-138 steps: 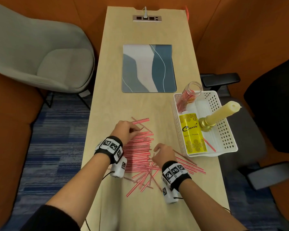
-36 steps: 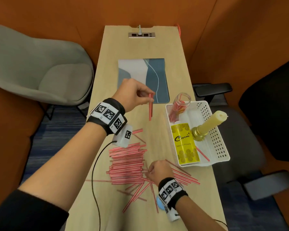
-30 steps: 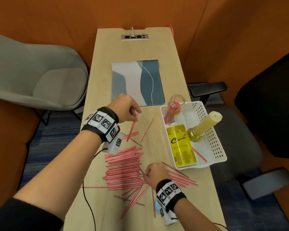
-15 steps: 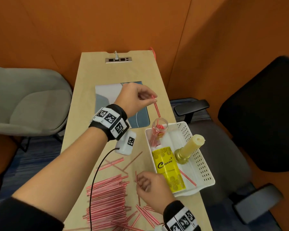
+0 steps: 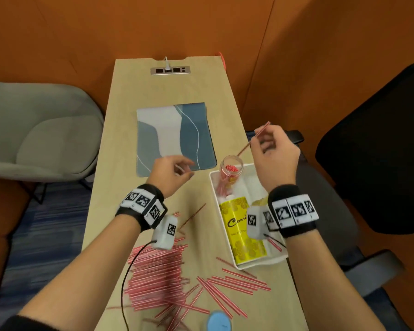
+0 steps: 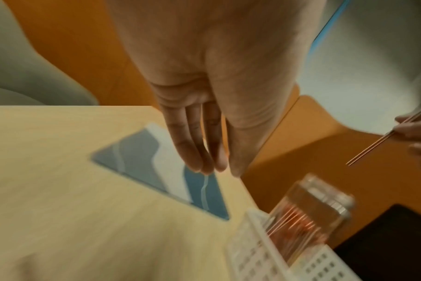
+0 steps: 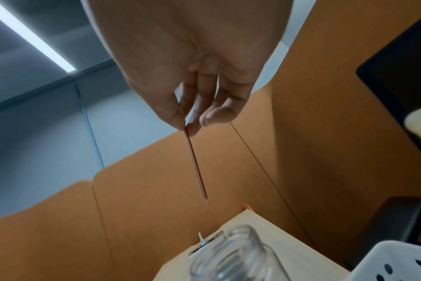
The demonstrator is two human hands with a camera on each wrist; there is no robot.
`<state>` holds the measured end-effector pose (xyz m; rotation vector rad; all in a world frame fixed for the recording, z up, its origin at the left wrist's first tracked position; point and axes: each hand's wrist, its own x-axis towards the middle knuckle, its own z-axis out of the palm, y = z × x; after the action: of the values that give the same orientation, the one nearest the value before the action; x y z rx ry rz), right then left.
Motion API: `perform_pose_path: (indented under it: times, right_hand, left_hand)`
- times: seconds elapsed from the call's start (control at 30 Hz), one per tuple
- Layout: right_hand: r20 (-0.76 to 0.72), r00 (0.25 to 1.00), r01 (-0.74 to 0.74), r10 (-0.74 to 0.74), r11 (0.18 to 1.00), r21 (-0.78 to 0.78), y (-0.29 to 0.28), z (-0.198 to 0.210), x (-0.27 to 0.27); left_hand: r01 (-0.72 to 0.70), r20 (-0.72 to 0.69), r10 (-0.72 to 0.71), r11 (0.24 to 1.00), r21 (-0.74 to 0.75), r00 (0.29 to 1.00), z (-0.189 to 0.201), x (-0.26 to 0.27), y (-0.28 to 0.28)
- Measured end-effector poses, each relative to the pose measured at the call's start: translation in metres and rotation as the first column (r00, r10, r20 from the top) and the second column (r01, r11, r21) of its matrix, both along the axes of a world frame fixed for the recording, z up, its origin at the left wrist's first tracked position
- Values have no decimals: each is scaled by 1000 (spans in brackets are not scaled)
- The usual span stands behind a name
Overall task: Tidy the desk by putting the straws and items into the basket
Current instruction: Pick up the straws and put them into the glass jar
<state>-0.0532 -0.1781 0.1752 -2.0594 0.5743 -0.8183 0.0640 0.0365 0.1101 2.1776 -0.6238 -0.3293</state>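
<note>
My right hand (image 5: 258, 139) pinches one thin red straw (image 5: 253, 139) between thumb and fingertips, tilted, its lower end just above the mouth of a clear jar (image 5: 232, 166) that holds several straws. The jar stands in the far corner of the white basket (image 5: 261, 261), beside a yellow box (image 5: 242, 230). In the right wrist view the straw (image 7: 195, 163) hangs from my right hand (image 7: 187, 127) over the jar (image 7: 228, 256). My left hand (image 5: 185, 168) hovers left of the jar, holding nothing, fingers relaxed (image 6: 195, 157). A big pile of straws (image 5: 158, 278) lies on the desk.
A blue-grey placemat (image 5: 175, 137) lies mid-desk, a power strip (image 5: 170, 70) at the far end. More straws (image 5: 239, 280) lie scattered in front of the basket. A blue round object (image 5: 219, 322) sits at the near edge. Grey chair (image 5: 46, 134) left, black chair (image 5: 380, 139) right.
My left hand has let go of its straw at the jar and drawn back left, empty. My right hand has lifted from the desk with a straw up over the jar.
</note>
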Motion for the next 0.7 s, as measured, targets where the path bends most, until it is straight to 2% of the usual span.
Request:
perform_pose_path:
  times: [0.07, 0.17, 0.3, 0.37, 0.43, 0.5, 0.57, 0.6, 0.63, 0.7]
  right_hand:
    - [-68, 998, -19, 18, 1000, -19, -5, -7, 13]
    - [-222, 974, -48, 36, 998, -45, -3, -17, 17]
    - [-238, 971, -4, -32, 989, -147, 18, -23, -1]
    - [-255, 966, -82, 50, 990, -117, 41, -31, -15]
    - [-339, 917, -253, 209, 963, -90, 72, -50, -33]
    - [-495, 792, -431, 356, 902, -41, 102, -80, -54]
    - [-717, 550, -526, 428, 844, 101, 127, -112, -75]
    - [-803, 415, -542, 427, 825, 158, 136, -125, -85]
    - [-860, 317, -552, 401, 815, 176, 143, -136, -94]
    - [-924, 220, -567, 314, 812, 141, 152, -152, -109]
  left_hand:
    - [-22, -51, 29, 990, 139, 998, -26, -12, 33]
    - [-24, -137, 76, 937, 348, 988, -60, -36, 80]
    - [62, -254, 87, 848, 526, 963, -97, -74, 124]
    - [98, -272, 67, 828, 551, 960, -107, -91, 135]
    - [80, -232, 59, 834, 546, 971, -111, -100, 140]
    - [66, -180, 38, 843, 534, 983, -112, -104, 142]
    - [54, -136, 19, 855, 516, 991, -113, -106, 143]
    - [51, -121, 12, 860, 508, 993, -113, -106, 144]
    - [53, -107, 2, 861, 505, 994, -113, -107, 144]
    - [61, -87, -20, 859, 508, 996, -112, -108, 144]
